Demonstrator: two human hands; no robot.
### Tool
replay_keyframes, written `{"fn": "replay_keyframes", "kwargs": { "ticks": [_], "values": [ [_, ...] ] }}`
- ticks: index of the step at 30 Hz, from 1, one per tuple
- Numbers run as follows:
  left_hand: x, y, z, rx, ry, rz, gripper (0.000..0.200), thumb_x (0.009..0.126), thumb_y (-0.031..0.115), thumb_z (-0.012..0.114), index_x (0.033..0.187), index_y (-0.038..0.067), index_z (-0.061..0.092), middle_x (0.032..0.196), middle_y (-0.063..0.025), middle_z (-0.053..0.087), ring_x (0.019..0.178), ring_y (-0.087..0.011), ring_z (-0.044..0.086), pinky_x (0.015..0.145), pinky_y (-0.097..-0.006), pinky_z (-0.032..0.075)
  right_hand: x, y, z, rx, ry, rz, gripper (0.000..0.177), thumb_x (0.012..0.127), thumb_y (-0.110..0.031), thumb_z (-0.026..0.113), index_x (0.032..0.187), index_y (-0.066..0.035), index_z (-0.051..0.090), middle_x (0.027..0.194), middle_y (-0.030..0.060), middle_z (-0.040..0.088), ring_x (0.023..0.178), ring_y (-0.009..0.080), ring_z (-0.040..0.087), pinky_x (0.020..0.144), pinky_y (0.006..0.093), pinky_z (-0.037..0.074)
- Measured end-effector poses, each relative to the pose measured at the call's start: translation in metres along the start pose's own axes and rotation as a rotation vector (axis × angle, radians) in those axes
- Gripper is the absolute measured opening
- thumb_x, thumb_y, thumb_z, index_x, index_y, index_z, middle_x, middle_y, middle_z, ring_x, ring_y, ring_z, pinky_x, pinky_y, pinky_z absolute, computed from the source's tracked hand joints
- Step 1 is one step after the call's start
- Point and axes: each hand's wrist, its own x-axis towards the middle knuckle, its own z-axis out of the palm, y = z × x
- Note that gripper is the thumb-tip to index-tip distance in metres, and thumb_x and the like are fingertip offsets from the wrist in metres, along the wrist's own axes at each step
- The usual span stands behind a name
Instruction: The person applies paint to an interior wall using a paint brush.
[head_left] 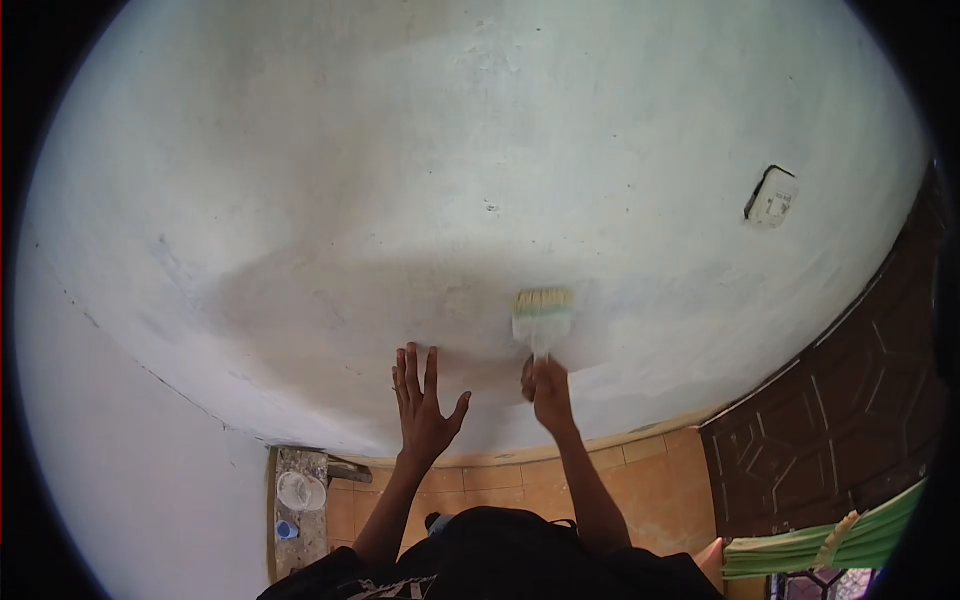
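Holding brush [541, 316] apart from tub [293, 491], cup [288, 530]

Brush [541, 318] before wall [490, 130] — fixture [775, 198] and door [800, 445] right, cup [287, 530] on bench [300, 560] left

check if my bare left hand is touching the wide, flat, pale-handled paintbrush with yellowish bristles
Apart. The head view shows a clear stretch of pale wall between the spread left hand and the paintbrush, which the right hand grips by its handle.
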Motion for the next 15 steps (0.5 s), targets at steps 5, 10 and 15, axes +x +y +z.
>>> {"fn": "replay_keyframes", "kwargs": {
  "ticks": [5,10,15],
  "values": [
    [-0.002,0.001,0.005,0.004,-0.024,-0.027,0.093,0.084,0.031,0.074,0.156,0.008,0.019,0.161,-0.0234,0.009,0.149,-0.0428,0.006,0.118,-0.0573,0.017,-0.067,0.047,-0.006,0.018,-0.016,0.266,0.042,0.106,-0.042,0.041,0.08,-0.009,0.044,0.06,-0.0052,0.033,0.046,0.0035,0.028,0.042,0.0216,0.024],
    [-0.002,0.005,0.007,0.037,-0.022,-0.024,0.096,0.083,0.031,0.075,0.156,0.008,0.018,0.161,-0.0243,0.009,0.149,-0.0448,0.006,0.117,-0.0576,0.02,-0.044,-0.016,0.002,-0.073,-0.008,0.01,0.042,0.106,-0.042,0.041,0.08,-0.009,0.043,0.06,-0.0055,0.033,0.047,0.0033,0.027,0.042,0.0213,0.023],
    [-0.001,0.008,0.006,0.048,-0.009,-0.014,0.095,0.083,0.03,0.076,0.156,0.008,0.019,0.16,-0.0249,0.009,0.148,-0.046,0.006,0.116,-0.0575,0.022,0.006,-0.041,-0.021,0.076,-0.013,-0.013,0.042,0.105,-0.043,0.043,0.08,-0.009,0.043,0.06,-0.0046,0.036,0.048,0.0042,0.031,0.043,0.0215,0.025]
  ]
}}
